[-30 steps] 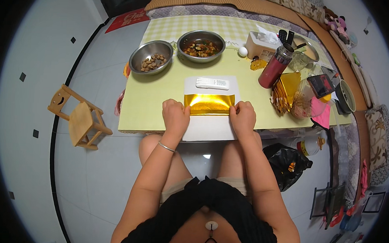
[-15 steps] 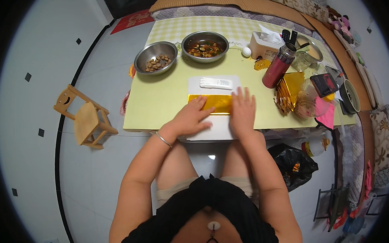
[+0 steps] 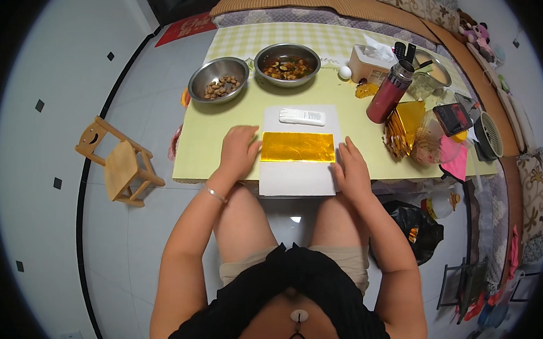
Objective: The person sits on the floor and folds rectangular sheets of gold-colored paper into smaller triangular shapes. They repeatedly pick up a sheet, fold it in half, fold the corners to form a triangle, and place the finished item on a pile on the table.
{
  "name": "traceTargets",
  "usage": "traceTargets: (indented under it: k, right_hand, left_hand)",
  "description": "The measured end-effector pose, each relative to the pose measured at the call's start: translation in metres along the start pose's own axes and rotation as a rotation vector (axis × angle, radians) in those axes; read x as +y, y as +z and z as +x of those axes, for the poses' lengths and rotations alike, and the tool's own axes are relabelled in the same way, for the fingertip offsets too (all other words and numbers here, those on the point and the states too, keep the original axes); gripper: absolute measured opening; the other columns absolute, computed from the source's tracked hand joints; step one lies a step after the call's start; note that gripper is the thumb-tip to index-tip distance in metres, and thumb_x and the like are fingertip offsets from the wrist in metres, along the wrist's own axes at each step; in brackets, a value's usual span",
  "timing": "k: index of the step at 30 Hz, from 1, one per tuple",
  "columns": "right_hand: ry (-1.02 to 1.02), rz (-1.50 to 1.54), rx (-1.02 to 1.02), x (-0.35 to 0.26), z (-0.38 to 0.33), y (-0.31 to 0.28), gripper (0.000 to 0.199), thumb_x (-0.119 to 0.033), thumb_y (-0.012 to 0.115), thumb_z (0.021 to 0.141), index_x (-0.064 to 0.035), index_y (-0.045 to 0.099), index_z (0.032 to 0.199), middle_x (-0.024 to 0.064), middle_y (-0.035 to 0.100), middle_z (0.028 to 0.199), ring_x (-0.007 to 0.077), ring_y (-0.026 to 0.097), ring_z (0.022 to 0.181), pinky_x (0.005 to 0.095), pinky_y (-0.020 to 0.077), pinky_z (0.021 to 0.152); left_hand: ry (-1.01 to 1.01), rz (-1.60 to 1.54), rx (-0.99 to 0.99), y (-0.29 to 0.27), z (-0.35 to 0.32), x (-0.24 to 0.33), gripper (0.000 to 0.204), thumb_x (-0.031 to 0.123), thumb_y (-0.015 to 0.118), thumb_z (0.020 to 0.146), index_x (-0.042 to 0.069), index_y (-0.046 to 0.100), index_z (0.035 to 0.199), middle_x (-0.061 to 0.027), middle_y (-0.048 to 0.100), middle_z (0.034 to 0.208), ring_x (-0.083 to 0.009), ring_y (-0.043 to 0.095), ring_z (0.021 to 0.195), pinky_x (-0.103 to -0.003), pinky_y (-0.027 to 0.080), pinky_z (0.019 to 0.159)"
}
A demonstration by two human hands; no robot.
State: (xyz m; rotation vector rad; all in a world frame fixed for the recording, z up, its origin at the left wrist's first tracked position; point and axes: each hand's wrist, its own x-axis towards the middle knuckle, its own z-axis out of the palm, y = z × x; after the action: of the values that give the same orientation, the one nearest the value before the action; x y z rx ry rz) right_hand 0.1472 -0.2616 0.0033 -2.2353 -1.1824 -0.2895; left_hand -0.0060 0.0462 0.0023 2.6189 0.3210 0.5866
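1. Head view, hands: L hand & R hand are well apart, one at each short end of the flat, shiny gold foil rectangle. Fingers loosely bent, nothing gripped. Can't tell if fingertips touch the foil's edges or sit just beside.
2. Foil pos.: flat, crosswise on the smooth whitish rectangular sheet, nr the front edge of the pale green table. Prob. centred there so both hands reach its ends equally; sheet likely = smooth backing.
3. Slim white rectangular packet lies on the sheet just beyond the foil, prob. so it's in reach w/o covering it.
4. Round steel bowl w/ brown nut-like pcs & round steel bowl w/ reddish liquid & bits stand far L/centre, prob. to leave elbow room.
5. R side: upright dark-red metal flask, beside it a bundle of folded gold foil pcs; prob. kept close to R hand.
6. Writing: packet has tiny dark print, illegible. Red floor mat has big pale characters. No print made out on foil.
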Motion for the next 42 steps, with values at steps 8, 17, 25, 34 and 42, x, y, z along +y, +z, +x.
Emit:
traceTargets:
  k: [8,17,25,34,42]
  right_hand:
    - [0.541,0.700,-0.121,-0.004,0.041,0.040,0.048,-0.001,0.060,0.093,0.0109,0.050,0.138,0.0098,0.065,0.076,0.0156,0.066,0.062,0.0309,0.0549,0.060]
    - [0.778,1.068,-0.095,0.000,0.044,0.033,0.062,-0.002,0.057,0.098,0.0090,0.028,0.152,0.0138,0.068,0.085,0.0173,0.068,0.066,0.0256,0.0581,0.059]
    - [0.837,1.262,-0.028,0.002,0.048,0.024,0.016,-0.011,0.065,0.099,0.0027,0.062,0.107,0.0138,0.072,0.086,0.0182,0.071,0.066,0.0256,0.0597,0.057]
    - [0.841,1.050,-0.127,0.007,0.036,0.009,0.013,-0.012,0.066,0.099,-0.0017,0.065,0.091,0.0081,0.071,0.079,0.0135,0.069,0.062,0.0234,0.0547,0.051]
    - [0.591,0.431,-0.208,0.008,0.025,0.009,0.020,-0.018,0.071,0.090,-0.0012,0.067,0.080,0.0106,0.068,0.070,0.0216,0.066,0.061,0.0356,0.0518,0.060]
  left_hand:
    - [-0.303,0.156,-0.351,-0.001,0.065,0.018,0.036,0.021,0.089,0.068,0.006,0.070,0.095,-0.0151,0.066,0.108,-0.0360,0.057,0.109,-0.042,0.049,0.093]
    - [-0.347,-0.593,-0.135,0.015,0.033,0.001,0.021,-0.009,0.077,0.075,0.003,0.060,0.079,-0.0067,0.065,0.077,-0.0162,0.061,0.064,-0.029,0.050,0.059]
    - [-0.664,-1.000,-0.066,0.008,0.010,0.027,0.006,-0.002,0.066,0.093,-0.003,0.069,0.099,-0.0100,0.072,0.088,-0.0151,0.072,0.074,-0.023,0.057,0.062]
    - [-0.632,-0.873,-0.077,0.014,0.000,0.021,0.018,0.012,0.073,0.094,-0.003,0.069,0.085,-0.0089,0.072,0.083,-0.0117,0.065,0.067,-0.023,0.053,0.060]
    - [-0.314,-0.244,-0.013,0.010,-0.008,0.032,0.028,0.020,0.083,0.079,-0.001,0.067,0.069,-0.0139,0.061,0.075,-0.0295,0.060,0.072,-0.041,0.049,0.067]
